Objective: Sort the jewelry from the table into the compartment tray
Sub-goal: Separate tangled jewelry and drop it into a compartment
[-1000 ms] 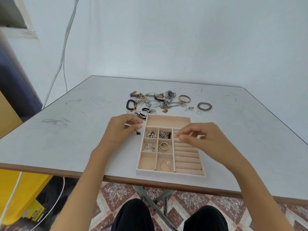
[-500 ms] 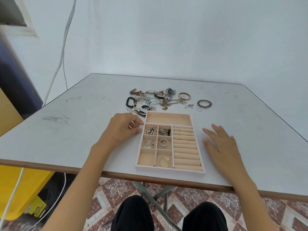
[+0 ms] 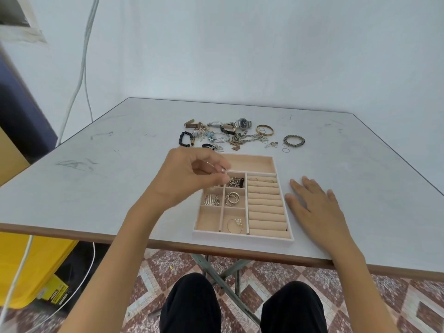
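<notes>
While the right grip (image 3: 317,207) lies spread, the left grip (image 3: 189,179) pinches a jewelry piece (image 3: 222,169).

A plain, home-like room is being shown: a folding table (image 3: 120,188) is being backed by a bare white wall (image 3: 240,56), patterned floor tiles (image 3: 396,304) are being seen beneath, and loose cables (image 3: 83,68) are hanging near a yellow bin (image 3: 28,265).

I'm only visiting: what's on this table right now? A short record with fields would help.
tray: rings, a chain, a pearl hoop in separate cells
left hand: above the tray's far-left cells, pinching a small shiny piece
right hand: flat on the table, right of the tray
pile: watches, bracelets, chains beyond the tray, unsorted
</notes>
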A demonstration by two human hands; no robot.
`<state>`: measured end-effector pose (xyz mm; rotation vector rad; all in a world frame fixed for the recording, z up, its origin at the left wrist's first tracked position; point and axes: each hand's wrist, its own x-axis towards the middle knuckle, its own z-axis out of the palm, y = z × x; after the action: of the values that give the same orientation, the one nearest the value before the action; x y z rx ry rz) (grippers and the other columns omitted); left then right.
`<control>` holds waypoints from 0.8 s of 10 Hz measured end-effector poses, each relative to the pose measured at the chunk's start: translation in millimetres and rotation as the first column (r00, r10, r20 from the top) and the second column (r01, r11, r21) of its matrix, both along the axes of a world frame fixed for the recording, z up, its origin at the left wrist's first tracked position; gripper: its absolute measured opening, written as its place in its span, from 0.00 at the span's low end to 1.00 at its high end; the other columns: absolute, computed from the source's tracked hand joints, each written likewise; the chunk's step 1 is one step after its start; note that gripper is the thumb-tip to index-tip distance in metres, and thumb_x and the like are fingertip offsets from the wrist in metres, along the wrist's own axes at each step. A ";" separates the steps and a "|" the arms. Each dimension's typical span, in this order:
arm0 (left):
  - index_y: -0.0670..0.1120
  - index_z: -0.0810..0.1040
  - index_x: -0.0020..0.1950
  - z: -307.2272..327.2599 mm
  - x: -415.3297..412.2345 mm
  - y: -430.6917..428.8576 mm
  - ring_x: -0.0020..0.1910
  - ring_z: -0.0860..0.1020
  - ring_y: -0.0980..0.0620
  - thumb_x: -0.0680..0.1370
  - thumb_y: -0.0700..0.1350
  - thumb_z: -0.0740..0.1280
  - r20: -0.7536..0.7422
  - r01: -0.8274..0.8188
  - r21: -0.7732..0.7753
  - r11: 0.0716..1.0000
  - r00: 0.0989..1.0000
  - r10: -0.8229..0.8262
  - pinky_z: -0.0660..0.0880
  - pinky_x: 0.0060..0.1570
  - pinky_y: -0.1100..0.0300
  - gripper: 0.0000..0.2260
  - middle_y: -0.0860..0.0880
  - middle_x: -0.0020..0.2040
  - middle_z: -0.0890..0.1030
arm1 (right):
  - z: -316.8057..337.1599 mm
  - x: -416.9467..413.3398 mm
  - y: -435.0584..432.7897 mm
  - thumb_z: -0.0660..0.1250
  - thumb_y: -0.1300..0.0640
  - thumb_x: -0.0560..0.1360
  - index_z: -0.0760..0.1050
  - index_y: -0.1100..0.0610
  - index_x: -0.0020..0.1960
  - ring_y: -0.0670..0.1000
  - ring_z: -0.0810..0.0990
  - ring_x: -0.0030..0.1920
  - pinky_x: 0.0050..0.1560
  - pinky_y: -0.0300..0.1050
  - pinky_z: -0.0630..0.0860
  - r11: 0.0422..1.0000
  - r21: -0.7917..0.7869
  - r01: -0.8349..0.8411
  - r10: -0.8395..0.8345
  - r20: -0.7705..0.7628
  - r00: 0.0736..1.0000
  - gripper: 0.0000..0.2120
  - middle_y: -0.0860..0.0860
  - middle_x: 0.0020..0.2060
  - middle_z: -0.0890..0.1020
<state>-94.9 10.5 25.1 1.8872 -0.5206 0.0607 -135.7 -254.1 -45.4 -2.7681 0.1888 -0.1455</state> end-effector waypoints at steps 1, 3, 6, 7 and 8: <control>0.45 0.85 0.44 -2.6 -13.1 -11.2 0.36 0.81 0.55 0.66 0.39 0.78 -0.046 0.154 0.099 0.983 0.988 -0.150 0.78 0.42 0.65 0.09 0.48 0.37 0.84 | 0.0 -0.2 0.5 0.48 0.43 0.82 0.55 0.47 0.77 0.46 0.47 0.77 0.76 0.50 0.41 1.000 0.007 -0.001 0.001 0.010 1.000 0.25 0.47 0.78 0.53; 0.48 0.85 0.42 -17.0 -21.0 -18.8 0.37 0.81 0.53 0.64 0.40 0.80 -0.087 0.178 0.159 0.971 0.982 -0.166 0.79 0.44 0.60 0.10 0.50 0.37 0.83 | -0.9 -0.4 -0.4 0.49 0.43 0.81 0.56 0.47 0.77 0.46 0.47 0.77 0.76 0.50 0.41 1.000 0.008 0.003 -0.003 0.017 1.000 0.25 0.48 0.78 0.53; 0.47 0.85 0.43 -1.5 -24.6 -14.8 0.34 0.80 0.55 0.66 0.40 0.78 -0.092 0.158 0.129 0.979 0.985 -0.146 0.76 0.40 0.66 0.08 0.48 0.37 0.84 | -1.3 -0.4 -0.5 0.49 0.43 0.81 0.55 0.47 0.77 0.46 0.47 0.77 0.76 0.51 0.41 1.000 0.011 -0.001 0.000 0.016 1.000 0.25 0.48 0.78 0.53; 0.46 0.85 0.43 6.2 -27.1 -13.6 0.34 0.80 0.53 0.66 0.41 0.78 -0.057 0.156 0.121 0.980 0.987 -0.150 0.75 0.39 0.69 0.07 0.48 0.37 0.84 | -1.5 -0.2 -0.6 0.49 0.43 0.81 0.56 0.47 0.77 0.46 0.47 0.77 0.76 0.51 0.41 1.000 0.013 0.000 -0.001 0.018 1.000 0.25 0.48 0.78 0.53; 0.45 0.85 0.44 8.6 -27.9 -14.2 0.37 0.82 0.49 0.66 0.41 0.77 -0.052 0.164 0.127 0.978 0.986 -0.158 0.77 0.41 0.68 0.08 0.46 0.38 0.84 | -1.1 -0.9 -0.7 0.49 0.43 0.81 0.56 0.47 0.77 0.46 0.47 0.77 0.76 0.51 0.41 1.000 0.009 0.001 -0.001 0.014 1.000 0.25 0.48 0.78 0.53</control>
<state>-122.8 -3.6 33.6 1.9624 -0.6610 -0.1221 -136.6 -254.7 -46.5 -2.7574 0.1870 -0.1639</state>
